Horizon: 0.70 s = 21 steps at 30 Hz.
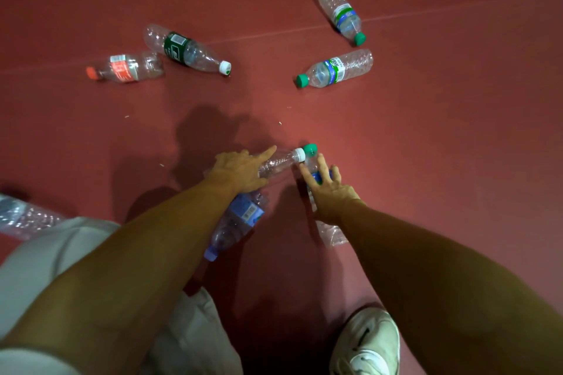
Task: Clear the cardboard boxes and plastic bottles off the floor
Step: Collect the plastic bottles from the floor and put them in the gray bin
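Left hand (240,172) is clamped round the white-capped bottle (280,161), forefinger stretched along it, cap pointing to 2 o'clock. A purple-labelled bottle (240,216) sits under that wrist, and whether the same hand holds it, I cannot tell. Now the right hand (329,192): fingers straight and spread, nothing gripped, laid over the green-capped bottle (311,161) on the red floor (426,146). That bottle's long axis runs 12 to 6, cap at 12 and base back under the forearm, so the hand lies along it, not across. The right hand is clearly the nearer one, and I reckon it only needs to curl round the body. Further loose bottles wait between 10 and 1 o'clock, well apart
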Motion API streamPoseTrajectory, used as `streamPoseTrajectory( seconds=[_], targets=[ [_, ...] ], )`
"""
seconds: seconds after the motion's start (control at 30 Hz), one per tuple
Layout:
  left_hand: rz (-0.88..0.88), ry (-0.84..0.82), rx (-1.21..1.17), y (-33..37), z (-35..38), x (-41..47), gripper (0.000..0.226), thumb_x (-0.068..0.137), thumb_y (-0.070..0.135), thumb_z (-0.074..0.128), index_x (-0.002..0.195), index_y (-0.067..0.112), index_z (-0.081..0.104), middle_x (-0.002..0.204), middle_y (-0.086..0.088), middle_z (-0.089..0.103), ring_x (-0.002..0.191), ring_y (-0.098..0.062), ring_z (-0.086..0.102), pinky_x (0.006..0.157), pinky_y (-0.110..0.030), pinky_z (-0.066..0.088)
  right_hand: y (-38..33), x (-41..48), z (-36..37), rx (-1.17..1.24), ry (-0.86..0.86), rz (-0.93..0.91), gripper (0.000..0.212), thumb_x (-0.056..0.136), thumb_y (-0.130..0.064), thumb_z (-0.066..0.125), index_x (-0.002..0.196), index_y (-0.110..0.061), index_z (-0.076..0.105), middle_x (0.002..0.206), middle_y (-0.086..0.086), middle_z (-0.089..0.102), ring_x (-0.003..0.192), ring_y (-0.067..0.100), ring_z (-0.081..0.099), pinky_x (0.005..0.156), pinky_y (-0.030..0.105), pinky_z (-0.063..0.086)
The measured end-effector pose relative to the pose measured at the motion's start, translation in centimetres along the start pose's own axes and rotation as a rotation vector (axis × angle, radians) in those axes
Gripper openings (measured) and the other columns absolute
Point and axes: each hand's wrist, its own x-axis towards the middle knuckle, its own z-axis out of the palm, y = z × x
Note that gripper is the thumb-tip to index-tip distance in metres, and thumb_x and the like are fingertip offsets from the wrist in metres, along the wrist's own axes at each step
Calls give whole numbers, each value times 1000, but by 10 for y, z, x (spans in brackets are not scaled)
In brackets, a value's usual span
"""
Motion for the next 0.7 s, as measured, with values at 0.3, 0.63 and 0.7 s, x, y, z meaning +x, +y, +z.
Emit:
streamPoseTrajectory(
  seconds=[0.3, 0.63, 0.7],
  targets=[
    [57, 0, -167, 2, 7, -1, 91, 91, 56, 60, 152, 55, -8, 149, -17, 39, 130, -39, 48, 105, -47, 41, 6, -3, 1, 44, -11, 16, 119, 85, -46, 75, 157, -29, -19, 160, 4, -34, 152, 36, -1, 103, 51, 45],
    [85, 131, -99, 13, 10, 6, 88, 91, 53, 63, 153, 55, 0, 134, -13, 54, 120, -36, 57, 99, -41, 42, 9, 4, -2, 171, 38, 41, 102, 90, -31, 65, 159, -33, -10, 163, -1, -28, 149, 33, 21, 98, 46, 47],
    [66, 123, -108, 17, 6, 4, 87, 91, 54, 62, 154, 53, 1, 137, -14, 53, 122, -36, 57, 100, -42, 42, 12, 4, -9, 191, 56, 29, 96, 91, -26, 60, 159, -35, -8, 163, -5, -27, 149, 31, 21, 96, 44, 49]
  ],
)
